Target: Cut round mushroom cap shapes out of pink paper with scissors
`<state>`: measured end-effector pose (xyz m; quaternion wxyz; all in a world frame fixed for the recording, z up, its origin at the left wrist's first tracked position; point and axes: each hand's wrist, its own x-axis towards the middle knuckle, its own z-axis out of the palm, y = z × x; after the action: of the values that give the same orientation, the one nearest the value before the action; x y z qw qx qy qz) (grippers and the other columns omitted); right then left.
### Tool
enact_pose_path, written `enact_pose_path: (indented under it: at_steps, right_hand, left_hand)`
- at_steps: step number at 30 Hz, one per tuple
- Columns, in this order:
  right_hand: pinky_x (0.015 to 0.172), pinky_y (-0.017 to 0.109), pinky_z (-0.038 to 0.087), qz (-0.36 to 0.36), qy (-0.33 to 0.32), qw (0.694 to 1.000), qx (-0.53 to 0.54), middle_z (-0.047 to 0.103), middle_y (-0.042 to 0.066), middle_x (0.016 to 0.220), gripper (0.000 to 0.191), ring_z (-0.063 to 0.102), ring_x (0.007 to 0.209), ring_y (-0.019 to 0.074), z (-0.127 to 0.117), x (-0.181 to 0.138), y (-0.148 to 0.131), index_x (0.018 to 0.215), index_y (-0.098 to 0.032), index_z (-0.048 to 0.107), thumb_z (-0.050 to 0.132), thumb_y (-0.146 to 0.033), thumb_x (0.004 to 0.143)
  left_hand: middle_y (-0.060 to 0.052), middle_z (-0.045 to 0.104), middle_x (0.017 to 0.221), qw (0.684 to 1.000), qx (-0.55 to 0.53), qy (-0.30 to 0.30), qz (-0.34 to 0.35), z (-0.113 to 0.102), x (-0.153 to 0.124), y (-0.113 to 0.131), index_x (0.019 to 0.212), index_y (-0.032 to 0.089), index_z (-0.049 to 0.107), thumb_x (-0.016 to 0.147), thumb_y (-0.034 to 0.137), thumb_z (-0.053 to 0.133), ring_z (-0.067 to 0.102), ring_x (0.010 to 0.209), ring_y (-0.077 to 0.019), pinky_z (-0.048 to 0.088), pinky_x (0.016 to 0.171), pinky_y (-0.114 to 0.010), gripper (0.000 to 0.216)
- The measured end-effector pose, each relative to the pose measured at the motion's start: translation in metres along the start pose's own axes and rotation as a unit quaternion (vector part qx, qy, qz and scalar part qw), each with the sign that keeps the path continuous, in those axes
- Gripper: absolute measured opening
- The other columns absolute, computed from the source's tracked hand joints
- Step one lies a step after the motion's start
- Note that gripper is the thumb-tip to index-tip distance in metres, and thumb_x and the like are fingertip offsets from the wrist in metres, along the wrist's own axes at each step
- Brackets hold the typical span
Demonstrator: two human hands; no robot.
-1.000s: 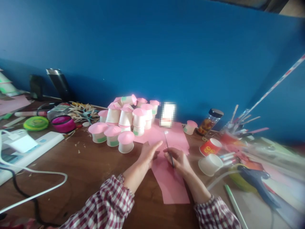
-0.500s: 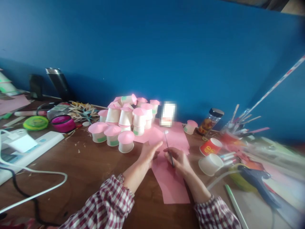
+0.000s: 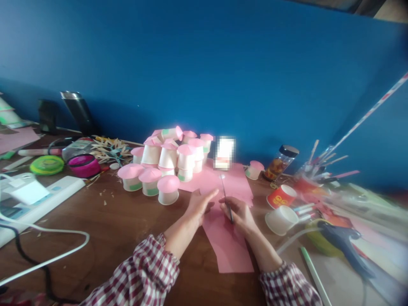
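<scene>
Blue wall (image 3: 204, 76): we list it first, behind the pink paper. Brown table (image 3: 143, 263): one, wood-toned, beneath the pink paper. Pink paper (image 3: 234, 257): our landmark, lying between and below the two hands, broad at the far part, a narrower strip at the near end. Capped paper cups (image 3: 168, 158): a stacked group with pink conical tops, left of the pink paper and partly on its far part. White power strip (image 3: 65, 190): well left of the pink paper. Left hand (image 3: 195, 208): at the left edge of the pink paper, thumb stretched over it, fingers curled; we cannot tell whether they pinch the sheet. Right hand (image 3: 240, 216): over the pink paper, closed around a slim tool. Black flask (image 3: 81, 112): far left of the pink paper. Glue gun (image 3: 342, 238): right of it, blurred. Lidded jar (image 3: 279, 165), white cup (image 3: 282, 220) and red cup (image 3: 282, 197): all right of it. Slim tool (image 3: 229, 212): dark handle in the right hand, pale tip pointing toward the far part of the pink paper; its exact kind we cannot make out.
</scene>
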<state>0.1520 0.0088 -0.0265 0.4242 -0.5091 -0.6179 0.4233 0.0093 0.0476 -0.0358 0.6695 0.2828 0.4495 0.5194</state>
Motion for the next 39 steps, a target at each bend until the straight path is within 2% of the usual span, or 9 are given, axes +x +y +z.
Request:
enact_pose_path:
  at_steps: [12, 18, 30, 39]
  right_hand:
    - [0.043, 0.021, 0.037, -0.012, 0.006, 1.000, -0.016, 0.052, -0.003, 0.054, 0.032, 0.045, 0.045, 0.0099, -0.0007, 0.0000, 0.0000, 0.092, -0.013, 0.065, 0.062, -0.041, 0.077]
    - [0.043, 0.021, 0.037, -0.007, 0.006, 1.000, -0.018, 0.051, -0.004, 0.053, 0.031, 0.044, 0.045, 0.0101, -0.0007, -0.0002, 0.0004, 0.092, -0.013, 0.065, 0.063, -0.041, 0.076]
    - [0.043, 0.021, 0.038, -0.010, 0.013, 0.999, -0.045, 0.054, -0.001, 0.055, 0.035, 0.046, 0.046, 0.0110, 0.0000, 0.0000, -0.0013, 0.091, -0.014, 0.066, 0.059, -0.045, 0.078]
    - [0.043, 0.022, 0.036, -0.012, 0.011, 0.998, -0.055, 0.052, -0.002, 0.053, 0.035, 0.044, 0.045, 0.0105, -0.0007, -0.0003, -0.0069, 0.089, -0.013, 0.066, 0.060, -0.045, 0.077]
  left_hand:
    - [-0.004, 0.062, 0.073, 1.000, -0.011, 0.020, -0.005, 0.0004, 0.0004, -0.0001, 0.088, 0.016, 0.057, 0.047, 0.041, 0.082, 0.056, 0.053, -0.0126, 0.042, 0.053, -0.026, 0.054]
    - [-0.001, 0.060, 0.069, 1.000, -0.001, 0.009, -0.008, -0.0003, 0.0019, -0.0007, 0.084, 0.017, 0.056, 0.049, 0.043, 0.081, 0.053, 0.048, -0.0101, 0.041, 0.049, -0.025, 0.051]
    - [-0.001, 0.059, 0.066, 1.000, 0.008, 0.012, -0.019, 0.0022, -0.0019, 0.0056, 0.083, 0.016, 0.059, 0.051, 0.043, 0.080, 0.052, 0.046, -0.0095, 0.039, 0.048, -0.025, 0.047]
    - [0.000, 0.056, 0.065, 0.999, 0.015, 0.026, -0.035, 0.0022, -0.0024, 0.0081, 0.084, 0.017, 0.053, 0.050, 0.044, 0.080, 0.053, 0.049, -0.0110, 0.039, 0.047, -0.025, 0.051]
